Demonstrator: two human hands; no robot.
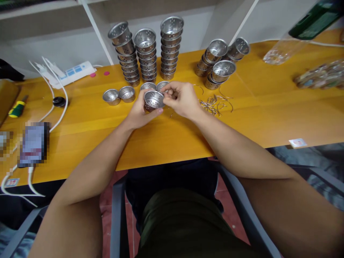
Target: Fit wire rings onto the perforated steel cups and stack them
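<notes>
Right hand (182, 98) pinches thin wire (160, 92) at cup (154, 101) — barely discernible.

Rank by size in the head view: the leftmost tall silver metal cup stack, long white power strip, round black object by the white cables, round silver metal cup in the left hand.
Leftmost cup stack
White power strip
Held cup
Black object

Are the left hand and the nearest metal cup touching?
Touching. The head view shows the left hand curled around the metal cup, thumb at its near side.
</notes>
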